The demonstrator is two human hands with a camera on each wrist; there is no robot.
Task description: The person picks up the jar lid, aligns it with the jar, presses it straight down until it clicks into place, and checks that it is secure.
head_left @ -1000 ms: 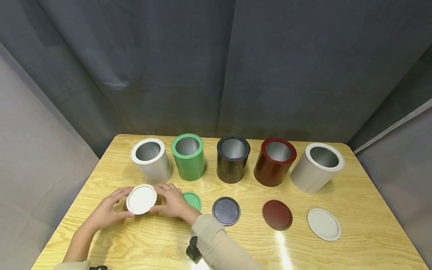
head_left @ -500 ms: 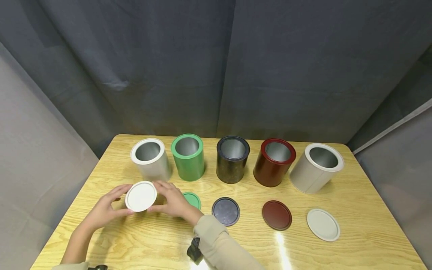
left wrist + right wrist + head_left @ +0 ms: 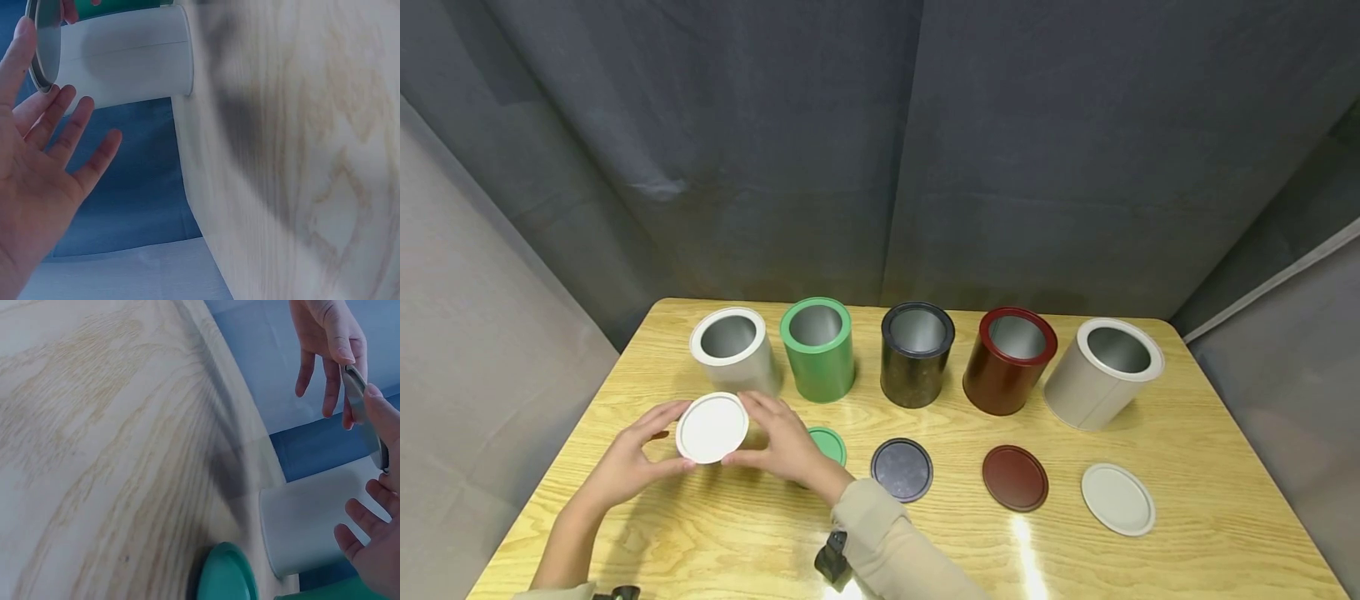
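Observation:
Both hands hold a round white lid (image 3: 712,428) by its edges, raised above the table just in front of the left white can (image 3: 747,367). My left hand (image 3: 628,462) pinches its left rim between thumb and fingers; in the left wrist view the other fingers of that hand (image 3: 47,162) spread free. From the opposite side my right hand (image 3: 786,442) pinches the right rim. The right wrist view shows the lid (image 3: 365,415) edge-on between the two hands. A green lid (image 3: 827,446) lies partly hidden under the right hand.
Along the back stand a green can (image 3: 823,367), a black can (image 3: 913,375), a dark red can (image 3: 1006,379) and another white can (image 3: 1090,387), all uncovered. Before them lie a black lid (image 3: 902,470), a dark red lid (image 3: 1016,477) and a white lid (image 3: 1118,499) on the wooden table (image 3: 955,550).
The white lid, held in both hands, has risen and moved slightly away from me toward the left white can. The other lids and cans have stayed in place.

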